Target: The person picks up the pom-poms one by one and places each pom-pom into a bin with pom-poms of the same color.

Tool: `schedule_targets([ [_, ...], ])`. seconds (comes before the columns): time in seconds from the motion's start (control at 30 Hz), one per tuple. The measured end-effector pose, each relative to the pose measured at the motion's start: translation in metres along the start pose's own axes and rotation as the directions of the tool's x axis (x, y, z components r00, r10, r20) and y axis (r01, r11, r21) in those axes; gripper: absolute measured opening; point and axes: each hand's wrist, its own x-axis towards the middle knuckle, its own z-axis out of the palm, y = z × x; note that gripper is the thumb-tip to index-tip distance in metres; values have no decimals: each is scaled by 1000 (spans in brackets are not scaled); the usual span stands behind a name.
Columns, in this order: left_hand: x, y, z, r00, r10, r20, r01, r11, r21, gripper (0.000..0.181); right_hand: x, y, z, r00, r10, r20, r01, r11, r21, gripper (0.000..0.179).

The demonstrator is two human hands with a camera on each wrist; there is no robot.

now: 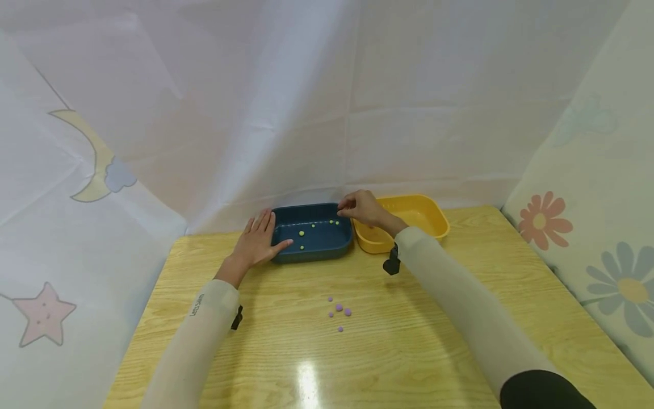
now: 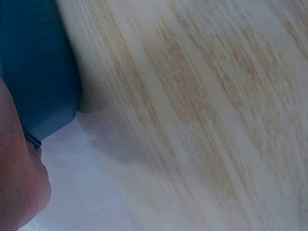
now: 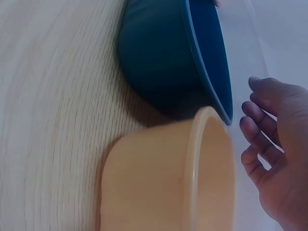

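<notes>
My left hand (image 1: 254, 241) rests on the left end of a dark blue tray (image 1: 311, 255), fingers spread along its outside and the thumb over the rim. Several small yellow-green balls (image 1: 301, 233) lie scattered on the tray's floor. Above its right end hovers my right hand (image 1: 364, 208), with the fingers loosely bent and nothing visible between them. The right wrist view shows the bent fingers (image 3: 257, 127) beyond the rims of the blue tray (image 3: 159, 62) and a yellow tray (image 3: 144, 178). In the left wrist view, only part of the left hand (image 2: 21, 178) shows against the blue tray (image 2: 43, 72).
The yellow tray (image 1: 375, 247) stands right beside the blue one, partly behind my right forearm. Several small purple balls (image 1: 339, 307) lie on the wooden table (image 1: 286, 318) nearer to me. A white cloth (image 1: 306, 113) hangs behind the trays, with printed cloth at both sides.
</notes>
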Motion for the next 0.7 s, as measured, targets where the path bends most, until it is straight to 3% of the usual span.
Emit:
schedule_targets([
  [0.23, -1, 1, -3, 999, 36, -29, -36, 999, 13, 104, -14, 9, -17, 999, -26, -34, 24, 998, -57, 25],
  [0.4, -2, 1, -6, 992, 89, -92, -85, 995, 47, 98, -27, 17, -33, 998, -47, -49, 42, 995, -90, 31],
  [0.7, -12, 8, -20, 957, 203, -207, -184, 977, 106, 90, -53, 34, -63, 999, -29, -31, 23, 985, -173, 42],
])
